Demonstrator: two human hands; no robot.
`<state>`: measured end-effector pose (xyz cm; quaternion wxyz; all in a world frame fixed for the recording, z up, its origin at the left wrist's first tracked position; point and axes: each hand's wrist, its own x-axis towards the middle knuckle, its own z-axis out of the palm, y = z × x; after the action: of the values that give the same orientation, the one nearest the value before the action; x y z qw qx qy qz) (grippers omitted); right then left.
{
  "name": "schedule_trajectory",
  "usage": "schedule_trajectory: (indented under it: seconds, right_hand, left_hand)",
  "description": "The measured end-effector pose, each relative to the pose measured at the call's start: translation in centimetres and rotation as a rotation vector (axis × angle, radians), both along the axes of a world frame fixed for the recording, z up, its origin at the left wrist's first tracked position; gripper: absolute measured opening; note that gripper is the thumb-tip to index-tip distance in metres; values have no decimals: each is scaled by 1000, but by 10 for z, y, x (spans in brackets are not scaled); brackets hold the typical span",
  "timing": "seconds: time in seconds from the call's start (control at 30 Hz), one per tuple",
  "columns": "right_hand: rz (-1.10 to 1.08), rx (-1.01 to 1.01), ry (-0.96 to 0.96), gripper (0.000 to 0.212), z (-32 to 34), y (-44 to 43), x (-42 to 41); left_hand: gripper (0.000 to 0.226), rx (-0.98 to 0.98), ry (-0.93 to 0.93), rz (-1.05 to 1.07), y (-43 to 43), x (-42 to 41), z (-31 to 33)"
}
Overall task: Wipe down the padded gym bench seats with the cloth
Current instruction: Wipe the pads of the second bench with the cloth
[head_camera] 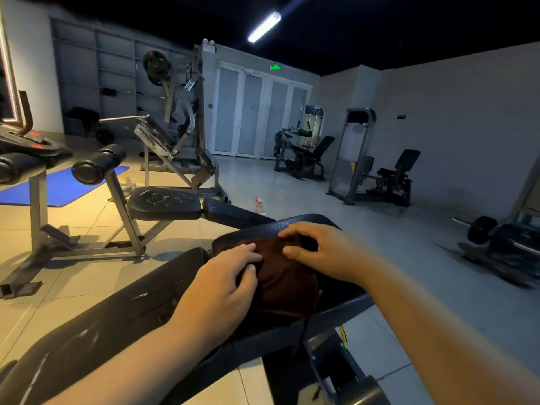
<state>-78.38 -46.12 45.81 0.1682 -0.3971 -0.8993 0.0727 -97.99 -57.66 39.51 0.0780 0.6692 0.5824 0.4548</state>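
A dark brown cloth (285, 283) lies bunched on the black padded seat (280, 226) of the near bench. My left hand (222, 285) rests on the cloth's left side, fingers curled into its folds. My right hand (318, 249) sits at the cloth's far edge with fingers and thumb curled on the fabric. The bench's long back pad (96, 325), scuffed with white marks, runs toward the lower left. A second bench with a black seat (163, 203) stands just beyond.
A spray bottle (259, 205) stands on the floor behind the near bench. A blue mat (64, 188) lies at left. Weight machines (380, 173) line the back and right walls, and a barbell (482, 229) rests at right. Open tiled floor lies between.
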Motion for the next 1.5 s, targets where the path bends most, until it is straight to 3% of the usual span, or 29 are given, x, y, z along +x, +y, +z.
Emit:
schedule_trajectory:
  seconds: [0.07,0.23,0.37,0.5,0.63,0.73,0.93,1.07,1.2,1.37,1.5]
  right_hand:
    - [-2,-18,52,29,-1,3,0]
    - [-60,-42,30,33,10,2,0]
    - [-186,145,-193,24,19,-22,-41]
    - [-135,29,-454,51,-15,-65,-86]
    - [-153,67,-351,58,-19,-78,-55]
    - [-169,61,-399,57,-10,-65,-29]
    - [-417,-38,-432,67,6,1,-41]
    - [-252,15,-455,70,-5,-23,-64]
    - [-125,48,-441,66,-8,-55,-30]
    - [-367,-3,-442,63,10,-13,0]
    - [-509,-60,-453,68,11,27,-44]
  left_hand:
    - [32,-15,-21,12,-5,4,-9]
    - [47,-45,-36,16,-5,3,-12]
    - [52,-40,-120,80,-3,3,-9]
    - [39,-42,-163,45,-4,1,-8]
    - [33,-68,-184,50,-4,0,-8]
    - [41,-80,-115,60,-3,0,-12]
    - [44,-109,-80,92,-2,1,-7]
    - [38,-101,-161,60,-1,-3,-8]
    - [29,-75,-240,46,-2,-1,-8]
    - [43,-91,-213,71,-1,0,-9]
    - [43,-88,-219,89,1,-1,-8]
